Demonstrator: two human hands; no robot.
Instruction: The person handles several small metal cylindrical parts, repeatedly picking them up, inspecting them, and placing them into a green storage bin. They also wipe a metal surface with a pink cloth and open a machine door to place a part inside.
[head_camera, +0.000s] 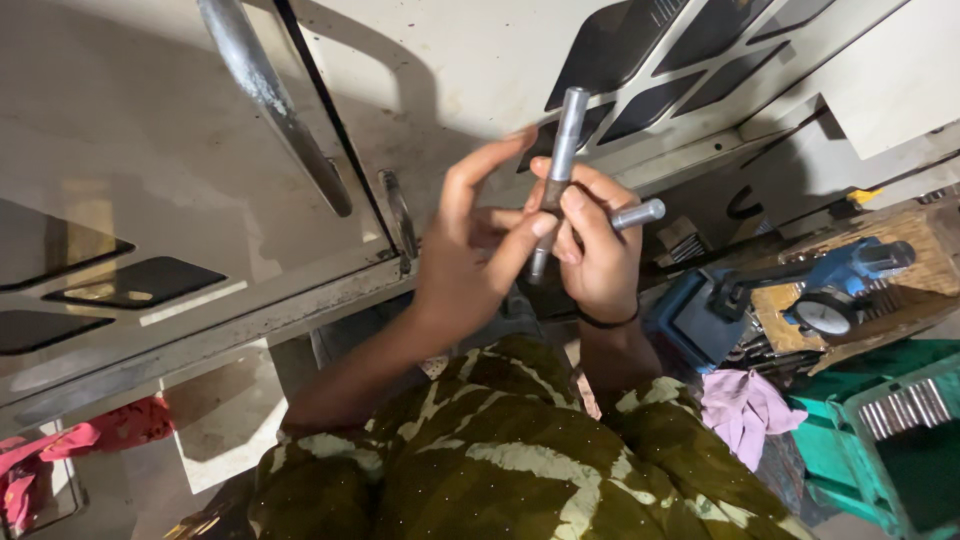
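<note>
Patterned sleeves (520, 450) lie nearest; left hand (470, 260) and right hand (595, 250) both pinch 1 steel rod (560, 150) (upright), another rod (638, 213) in the right.

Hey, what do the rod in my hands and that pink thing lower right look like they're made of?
The rod looks like bare grey metal, probably steel: dull sheen, with a brownish band mid-length that may be rust or grime. The pink thing looks like soft cloth, crumpled into folds.

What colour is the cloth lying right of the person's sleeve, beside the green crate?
Pale pink, clearest in the head view: the cloth lies crumpled beside the green crate.
</note>
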